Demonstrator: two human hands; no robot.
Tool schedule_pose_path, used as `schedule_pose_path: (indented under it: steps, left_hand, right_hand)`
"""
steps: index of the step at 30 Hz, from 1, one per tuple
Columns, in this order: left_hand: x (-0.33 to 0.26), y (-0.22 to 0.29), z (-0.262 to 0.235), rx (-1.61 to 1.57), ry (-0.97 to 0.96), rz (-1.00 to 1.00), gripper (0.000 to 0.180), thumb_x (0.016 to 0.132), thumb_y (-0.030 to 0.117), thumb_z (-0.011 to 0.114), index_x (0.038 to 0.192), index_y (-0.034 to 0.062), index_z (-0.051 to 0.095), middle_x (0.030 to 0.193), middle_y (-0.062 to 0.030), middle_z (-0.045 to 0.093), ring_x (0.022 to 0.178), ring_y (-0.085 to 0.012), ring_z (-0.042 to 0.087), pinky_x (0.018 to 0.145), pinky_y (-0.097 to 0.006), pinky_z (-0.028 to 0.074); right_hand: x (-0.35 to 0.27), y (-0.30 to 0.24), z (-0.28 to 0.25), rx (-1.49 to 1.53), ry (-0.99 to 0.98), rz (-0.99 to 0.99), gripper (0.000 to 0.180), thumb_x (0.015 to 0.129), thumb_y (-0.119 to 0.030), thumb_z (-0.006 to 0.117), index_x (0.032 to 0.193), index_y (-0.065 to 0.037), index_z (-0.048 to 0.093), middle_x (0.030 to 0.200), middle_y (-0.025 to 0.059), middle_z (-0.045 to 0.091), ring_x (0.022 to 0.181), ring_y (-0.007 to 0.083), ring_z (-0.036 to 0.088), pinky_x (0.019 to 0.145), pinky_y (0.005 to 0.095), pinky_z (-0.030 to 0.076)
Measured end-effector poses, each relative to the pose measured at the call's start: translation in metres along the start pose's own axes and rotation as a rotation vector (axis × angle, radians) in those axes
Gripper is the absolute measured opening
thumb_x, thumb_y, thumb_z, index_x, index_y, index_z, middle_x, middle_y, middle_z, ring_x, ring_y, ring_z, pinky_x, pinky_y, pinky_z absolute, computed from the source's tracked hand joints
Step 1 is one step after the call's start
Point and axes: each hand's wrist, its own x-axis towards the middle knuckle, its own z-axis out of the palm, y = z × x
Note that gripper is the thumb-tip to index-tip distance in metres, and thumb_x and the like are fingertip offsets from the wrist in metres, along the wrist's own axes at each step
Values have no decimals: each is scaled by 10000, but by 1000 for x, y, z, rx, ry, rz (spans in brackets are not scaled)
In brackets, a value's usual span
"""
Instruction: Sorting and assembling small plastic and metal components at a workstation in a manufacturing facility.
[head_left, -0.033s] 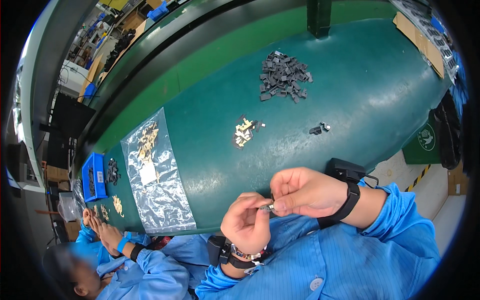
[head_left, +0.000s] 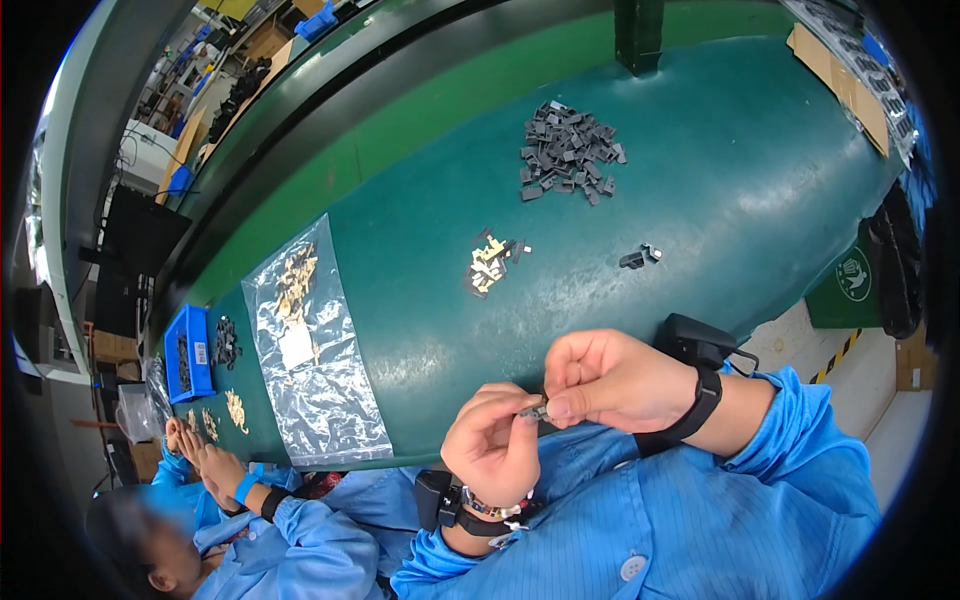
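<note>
Fingertips of the left hand (head_left: 492, 447) and right hand (head_left: 610, 380) pinched one small dark metal-and-plastic part (head_left: 534, 411) between them, just above the near edge of the green table (head_left: 760, 180). Both grips looked unchanged from the matching picture; assembly seemingly continued.

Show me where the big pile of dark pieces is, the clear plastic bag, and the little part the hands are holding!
Pile of dark pieces (head_left: 566, 152), head view, middle of the heap.
Clear plastic bag (head_left: 318, 370), head view, its flat middle.
Little part (head_left: 533, 410), head view, between the fingertips.
</note>
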Motion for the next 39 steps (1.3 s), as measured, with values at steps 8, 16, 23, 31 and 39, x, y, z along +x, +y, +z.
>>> schedule_pose_path:
  steps: [8,16,23,31,39]
  left_hand:
    - [6,-2,-16,291,-226,241,161,743,-150,634,862,-42,632,760,-139,640,699,-252,636,613,-308,511]
    - [11,8,-11,659,-335,300,167,710,-139,671,825,-18,670,667,-110,624,560,-180,575,530,-255,445]
    - [9,4,-15,558,-321,255,215,794,-119,612,966,-1,659,827,-148,662,725,-188,638,578,-240,486]
    - [11,-2,-11,523,-350,263,206,812,-126,578,958,-8,662,887,-180,661,741,-168,636,585,-214,482]
    - [12,6,-17,601,-310,177,183,807,-131,570,933,-39,665,894,-187,657,756,-187,637,636,-236,495]
  right_hand:
    - [-8,-3,2,-1122,-54,-581,249,766,18,708,1003,15,634,869,104,624,734,186,622,643,295,495]
    - [-12,0,2,-1715,28,-883,179,772,-71,612,932,-4,568,799,93,508,746,272,526,673,350,440]
    - [-38,-48,-28,-1859,383,-956,228,738,-52,700,959,-29,647,884,98,575,797,276,549,704,356,459]
    - [-45,-68,-43,-2127,677,-913,252,697,-118,754,937,-65,694,960,77,573,917,277,519,759,360,462]
    - [-40,-69,-47,-2056,647,-802,236,717,-92,733,942,-41,686,979,76,593,914,275,536,761,363,479]
